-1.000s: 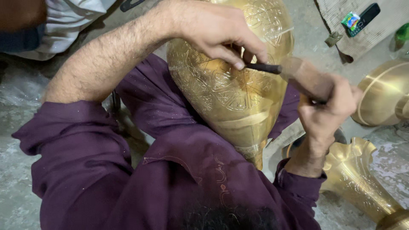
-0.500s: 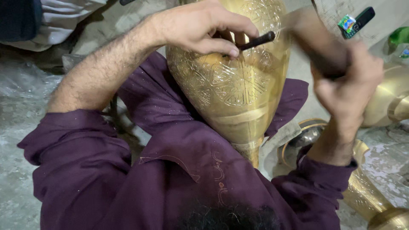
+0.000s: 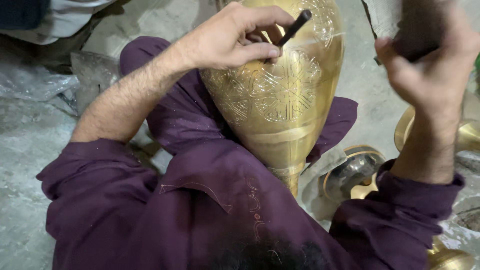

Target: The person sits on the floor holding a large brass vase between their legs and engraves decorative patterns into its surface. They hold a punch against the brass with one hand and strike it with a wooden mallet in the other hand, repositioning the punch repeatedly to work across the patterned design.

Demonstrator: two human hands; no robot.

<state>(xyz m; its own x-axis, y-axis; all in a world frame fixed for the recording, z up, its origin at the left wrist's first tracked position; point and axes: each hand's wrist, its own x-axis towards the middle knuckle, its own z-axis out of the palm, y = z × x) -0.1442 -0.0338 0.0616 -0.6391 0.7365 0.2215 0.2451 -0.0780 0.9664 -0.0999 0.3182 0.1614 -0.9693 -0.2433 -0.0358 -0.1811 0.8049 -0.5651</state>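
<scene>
No packages, labels, signs or screens can be made out anywhere in this view.

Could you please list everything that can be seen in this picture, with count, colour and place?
brass vase: one, gold, engraved, centre, lying on the lap
chisel: one, dark, tip on the vase
mallet: one, dark, blurred, upper right
brass pieces: several, gold, on the floor at right
round metal part: one, dark and shiny, lower right
floor: grey, dusty
purple garment: one, bottom
left hand: holds the chisel
right hand: grips the mallet, raised
</scene>
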